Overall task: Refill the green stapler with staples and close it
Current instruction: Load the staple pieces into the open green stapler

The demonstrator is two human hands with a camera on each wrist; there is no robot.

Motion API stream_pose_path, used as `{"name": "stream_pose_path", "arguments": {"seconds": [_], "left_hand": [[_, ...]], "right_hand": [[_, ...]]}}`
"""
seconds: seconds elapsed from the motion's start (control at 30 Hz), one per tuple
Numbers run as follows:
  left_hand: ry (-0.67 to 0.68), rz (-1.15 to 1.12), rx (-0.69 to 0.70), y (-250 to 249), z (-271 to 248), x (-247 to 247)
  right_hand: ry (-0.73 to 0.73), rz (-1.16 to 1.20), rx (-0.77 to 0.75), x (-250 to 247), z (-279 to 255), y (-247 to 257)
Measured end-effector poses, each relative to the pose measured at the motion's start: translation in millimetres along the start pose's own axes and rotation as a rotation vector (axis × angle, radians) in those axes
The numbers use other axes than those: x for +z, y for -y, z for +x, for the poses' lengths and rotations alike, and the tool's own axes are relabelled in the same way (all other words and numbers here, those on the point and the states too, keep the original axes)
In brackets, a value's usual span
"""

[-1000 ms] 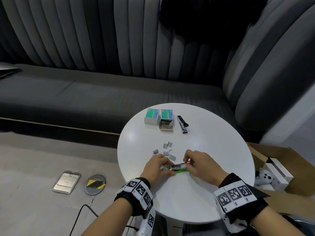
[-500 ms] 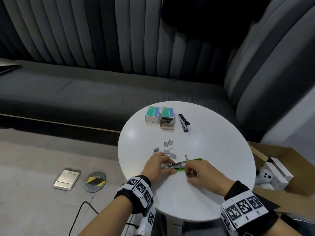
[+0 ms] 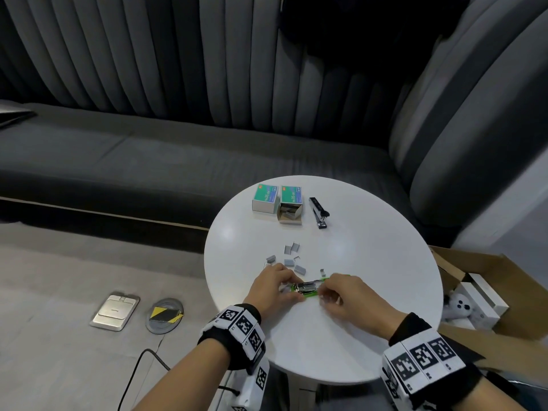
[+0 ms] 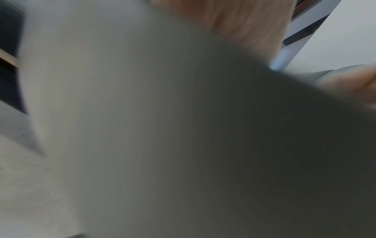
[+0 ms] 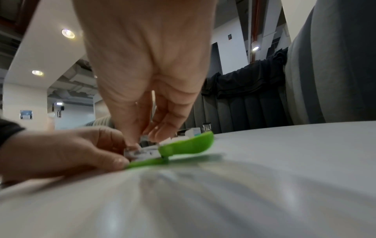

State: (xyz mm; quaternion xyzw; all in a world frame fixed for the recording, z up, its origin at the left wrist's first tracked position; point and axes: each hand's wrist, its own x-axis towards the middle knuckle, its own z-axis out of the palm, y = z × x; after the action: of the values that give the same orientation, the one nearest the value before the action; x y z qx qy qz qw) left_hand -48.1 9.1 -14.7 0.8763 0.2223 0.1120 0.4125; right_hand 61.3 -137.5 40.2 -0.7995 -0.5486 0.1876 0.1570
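green stapler (image 3: 308, 289) | lies open on the round white table (image 3: 370, 262), lid swung away beyond our right fingertips | left hand (image 3: 271, 287) pinches the base, right hand (image 3: 345, 295) narrowed over the metal channel; whether it holds staples, we cannot tell | we'd keep the base pinned and seat the strip flat before closing

Both forearms are bare, and each wrist wears a black fabric band. The band on the left wrist (image 3: 237, 329) carries a row of white square tiles printed with black pixel-pattern markers, 3 of them facing up. A white block with another such marker hangs below it. The band on the right wrist (image 3: 424, 361) is alike, with 3 larger marker tiles across its top and black cloth flaring out behind.
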Motion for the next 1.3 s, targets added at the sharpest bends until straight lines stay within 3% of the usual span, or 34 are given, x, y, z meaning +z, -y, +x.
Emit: {"name": "stream_pose_path", "arguments": {"seconds": [0.13, 0.5, 1.3], "left_hand": [[0.006, -0.001, 0.015, 1.8, 0.8, 0.2], [0.008, -0.017, -0.005, 4.1, 0.9, 2.0], [0.014, -0.017, -0.004, 1.7, 0.3, -0.3]], "right_hand": [[-0.084, 0.019, -0.035, -6.3, 21.3, 10.9], [0.040, -0.038, -0.007, -2.2, 35.9, 14.5], [0.035, -0.107, -0.095, 0.1, 36.0, 6.8]]}}
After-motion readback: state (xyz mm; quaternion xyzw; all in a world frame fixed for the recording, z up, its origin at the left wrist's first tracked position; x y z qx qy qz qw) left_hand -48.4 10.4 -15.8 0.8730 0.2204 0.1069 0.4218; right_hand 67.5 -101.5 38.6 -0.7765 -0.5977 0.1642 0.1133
